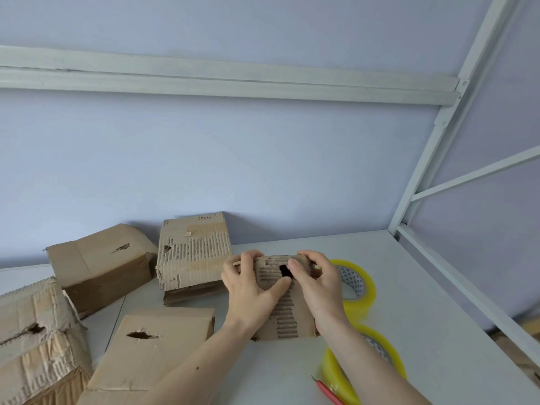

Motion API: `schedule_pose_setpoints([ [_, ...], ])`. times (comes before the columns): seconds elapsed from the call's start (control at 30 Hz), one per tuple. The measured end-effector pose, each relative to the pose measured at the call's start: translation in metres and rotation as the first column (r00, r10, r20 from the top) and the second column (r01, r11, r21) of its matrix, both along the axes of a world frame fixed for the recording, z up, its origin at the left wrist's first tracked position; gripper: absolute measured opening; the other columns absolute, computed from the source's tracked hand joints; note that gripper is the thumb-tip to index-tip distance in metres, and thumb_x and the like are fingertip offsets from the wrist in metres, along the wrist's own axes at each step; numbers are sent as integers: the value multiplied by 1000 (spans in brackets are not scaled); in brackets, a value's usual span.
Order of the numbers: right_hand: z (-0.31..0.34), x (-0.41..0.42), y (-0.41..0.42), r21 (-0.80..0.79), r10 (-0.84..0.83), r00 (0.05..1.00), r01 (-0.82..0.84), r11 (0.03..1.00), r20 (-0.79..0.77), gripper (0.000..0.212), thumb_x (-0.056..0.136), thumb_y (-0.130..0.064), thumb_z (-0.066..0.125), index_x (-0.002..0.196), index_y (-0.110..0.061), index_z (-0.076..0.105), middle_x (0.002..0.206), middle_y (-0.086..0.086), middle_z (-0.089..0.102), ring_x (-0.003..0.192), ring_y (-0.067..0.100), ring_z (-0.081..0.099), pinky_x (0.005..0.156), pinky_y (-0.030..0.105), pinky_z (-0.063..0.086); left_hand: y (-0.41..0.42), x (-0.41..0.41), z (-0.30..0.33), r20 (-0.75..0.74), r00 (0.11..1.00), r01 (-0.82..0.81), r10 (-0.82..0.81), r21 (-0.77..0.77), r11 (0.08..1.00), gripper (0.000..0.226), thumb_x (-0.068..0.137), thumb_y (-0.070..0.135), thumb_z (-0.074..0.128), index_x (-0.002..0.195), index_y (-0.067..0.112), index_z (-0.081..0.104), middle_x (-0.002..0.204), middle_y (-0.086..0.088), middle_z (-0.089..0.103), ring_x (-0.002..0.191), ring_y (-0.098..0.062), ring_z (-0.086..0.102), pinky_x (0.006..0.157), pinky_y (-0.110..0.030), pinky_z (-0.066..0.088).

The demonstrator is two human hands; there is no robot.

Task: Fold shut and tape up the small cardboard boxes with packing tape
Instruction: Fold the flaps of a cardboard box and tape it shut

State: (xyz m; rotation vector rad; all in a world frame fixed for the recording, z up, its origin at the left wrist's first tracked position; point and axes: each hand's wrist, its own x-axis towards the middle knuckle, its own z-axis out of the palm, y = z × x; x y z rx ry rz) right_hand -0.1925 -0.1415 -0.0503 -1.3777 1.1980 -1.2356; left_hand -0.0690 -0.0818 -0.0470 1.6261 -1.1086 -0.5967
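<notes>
Two hands grip one small cardboard box [287, 305] at the centre of the white table [409, 302], head view. The left hand [251, 290] curls round its left side, thumb across the torn top face; the right hand [318, 283] curls round the right side, thumb beside a dark hole in that face. Two rolls of yellowish packing tape lie just right of the box: the far roll [358, 283] and the near roll [380, 361]. A red-handled tool [328, 390] lies beside the near roll. Four worn boxes [193, 252] stand to the left.
</notes>
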Motion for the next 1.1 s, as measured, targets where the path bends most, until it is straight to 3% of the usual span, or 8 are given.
schedule_pose_setpoints([
  [0.1, 1, -2, 3, 16, 60, 998, -60, 998, -7, 34, 76, -30, 81, 108, -35, 70, 111, -6, 68, 105, 11, 64, 96, 44, 54, 1, 3, 2, -16, 999, 37, -36, 30, 999, 76, 51, 64, 67, 117, 34, 46, 122, 3, 28, 119, -5, 20, 104, -24, 25],
  [0.2, 5, -7, 7, 43, 138, 990, -137, 990, -13, 48, 71, -33, 80, 117, -37, 66, 119, -6, 65, 111, 7, 62, 99, 39, 53, 1, 4, 4, -63, 998, 16, -15, 18, 1000, 49, 76, 46, 73, 116, 32, 49, 124, 2, 30, 122, -9, 21, 108, -27, 23],
  [0.3, 5, -11, 9, 19, 152, 986, -151, 988, -62, 58, 66, -38, 79, 121, -38, 63, 122, -9, 63, 114, 6, 60, 100, 38, 52, 0, 2, 5, -52, 999, -3, 4, 4, 1000, 25, 95, 29, 65, 116, 31, 50, 126, 1, 30, 124, -14, 22, 108, -28, 21],
  [0.53, 3, -4, 9, -61, 25, 997, -30, 998, -76, 29, 83, -29, 81, 107, -36, 67, 112, -8, 66, 105, 6, 63, 94, 38, 53, -2, -3, 5, -19, 999, -28, 27, -14, 1000, 19, 98, 35, 59, 113, 31, 48, 125, 1, 30, 122, -14, 22, 102, -26, 20],
  [0.7, 8, 2, 10, -72, 2, 996, -9, 997, -94, 12, 89, -30, 74, 97, -35, 67, 108, -10, 66, 101, 1, 61, 91, 29, 52, -4, -3, 5, -1, 997, -74, 74, -23, 997, 29, 91, 43, 67, 110, 32, 48, 121, 2, 32, 112, -7, 21, 100, -23, 20],
  [0.87, 15, 4, 11, -50, -4, 995, -1, 999, -95, 10, 93, -27, 69, 86, -34, 67, 102, -7, 63, 96, 5, 60, 84, 24, 49, -5, -2, 11, -45, 996, -77, 78, 23, 997, 27, 96, 42, 61, 114, 26, 49, 122, -3, 33, 114, -13, 22, 103, -28, 23],
  [1.1, 26, 9, 12, 46, 21, 977, -12, 999, -214, 30, 99, -29, 54, 86, -5, 64, 78, 6, 61, 74, 18, 53, 62, 29, 40, -7, -1, 25, -25, 995, -90, 98, 219, 971, 35, 96, 46, 57, 119, 22, 48, 122, -3, 25, 129, -19, 17, 95, -32, 23],
])
